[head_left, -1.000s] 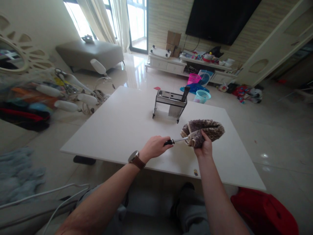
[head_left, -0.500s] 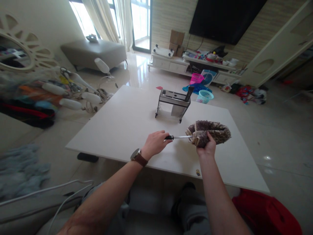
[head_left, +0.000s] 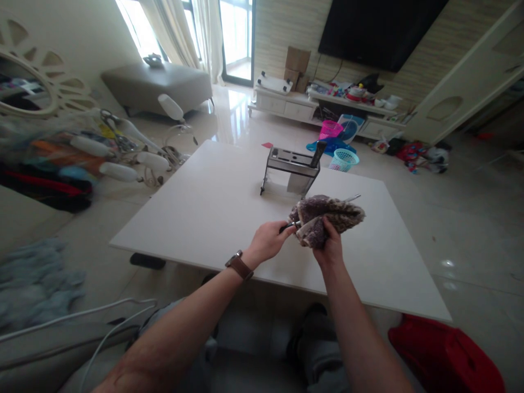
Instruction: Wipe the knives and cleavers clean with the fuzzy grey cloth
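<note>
My left hand [head_left: 268,240], with a watch on its wrist, is closed around the black handle of a narrow-bladed knife [head_left: 352,197]. Most of the blade is hidden in a fluffy brown-and-cream cloth [head_left: 313,210]; a thin, light tip sticks out beyond its far right side. The folded cloth is gripped by my right hand [head_left: 329,245], thumb on top, just above the white table [head_left: 196,213]. Behind the cloth stands a metal-and-clear knife block [head_left: 290,164] with a dark-handled cleaver [head_left: 317,155] in its right end.
A red bag or case [head_left: 446,355] sits by the table's near right corner. Beyond the far edge are a light blue basket [head_left: 344,159] and a pink basket [head_left: 331,130] on the floor. A lamp with several white shades [head_left: 153,161] is at the left.
The cloth and my right hand have moved left toward my left hand, covering the blade that showed between them. The tip now shows past the cloth's far side.
</note>
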Available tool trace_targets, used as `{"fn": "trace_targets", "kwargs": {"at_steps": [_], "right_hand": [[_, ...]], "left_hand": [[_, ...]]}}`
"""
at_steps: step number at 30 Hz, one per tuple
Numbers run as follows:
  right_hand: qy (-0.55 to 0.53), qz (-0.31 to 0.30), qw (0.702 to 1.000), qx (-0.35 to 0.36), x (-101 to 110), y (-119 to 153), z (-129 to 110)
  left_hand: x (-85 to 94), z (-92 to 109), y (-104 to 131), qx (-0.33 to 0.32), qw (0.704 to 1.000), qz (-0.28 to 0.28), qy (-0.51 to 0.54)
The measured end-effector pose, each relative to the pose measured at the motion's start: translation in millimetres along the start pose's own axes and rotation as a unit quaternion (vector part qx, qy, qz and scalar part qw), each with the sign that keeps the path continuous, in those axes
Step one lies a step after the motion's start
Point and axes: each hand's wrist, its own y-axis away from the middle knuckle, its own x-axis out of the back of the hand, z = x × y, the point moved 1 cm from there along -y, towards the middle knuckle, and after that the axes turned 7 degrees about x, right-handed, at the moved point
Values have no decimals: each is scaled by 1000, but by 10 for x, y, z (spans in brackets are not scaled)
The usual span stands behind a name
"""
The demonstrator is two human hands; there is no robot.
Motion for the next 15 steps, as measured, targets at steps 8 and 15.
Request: {"fn": "trace_targets", "kwargs": {"at_steps": [8, 15], "right_hand": [[50, -2, 999, 3, -176, 234, 220], [41, 37, 998, 10, -151, 208, 197]], "left_hand": [[-46, -48, 5, 20, 999, -24, -9], [-15, 11, 4, 12, 998, -22, -58]]}}
